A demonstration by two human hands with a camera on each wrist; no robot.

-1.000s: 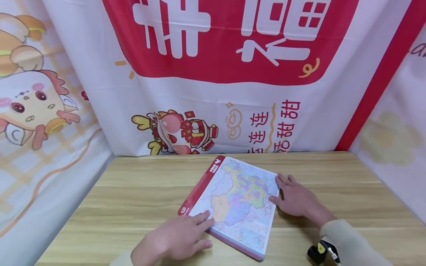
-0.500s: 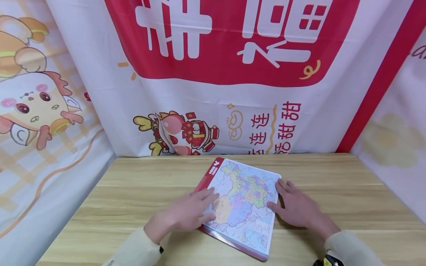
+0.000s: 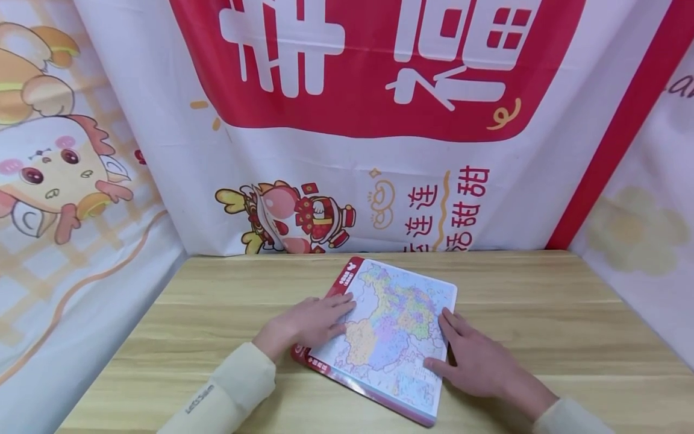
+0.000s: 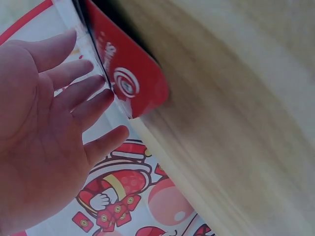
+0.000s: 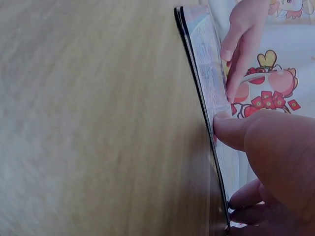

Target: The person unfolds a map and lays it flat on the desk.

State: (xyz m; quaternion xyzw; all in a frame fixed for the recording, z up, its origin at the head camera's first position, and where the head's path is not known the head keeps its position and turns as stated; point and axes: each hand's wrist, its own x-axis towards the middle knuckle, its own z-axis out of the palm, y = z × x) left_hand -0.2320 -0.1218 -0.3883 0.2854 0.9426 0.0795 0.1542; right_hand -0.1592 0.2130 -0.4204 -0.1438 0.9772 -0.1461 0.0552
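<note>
A thin map sheet [image 3: 379,325] with a pastel map of China and a red strip down its left side lies slanted on the wooden table. Its dark edge looks double in the right wrist view, like two stacked layers. My left hand [image 3: 317,319] rests with extended fingers over the red left edge. In the left wrist view, the sheet's red corner [image 4: 130,81] shows beyond the fingers of that hand [image 4: 54,118]. Across from it, my right hand [image 3: 479,358] touches the right edge, thumb lying on the printed face and fingers along the side.
The wood-grain table [image 3: 217,301] reaches back to a white and red printed cloth [image 3: 325,150]. More printed cloth hangs at the left [image 3: 70,241] and right [image 3: 640,211] sides.
My left hand has moved up along the sheet's left edge, away from the lower corner. The right hand has slid slightly down the right edge. The sheet stays nearly in place.
</note>
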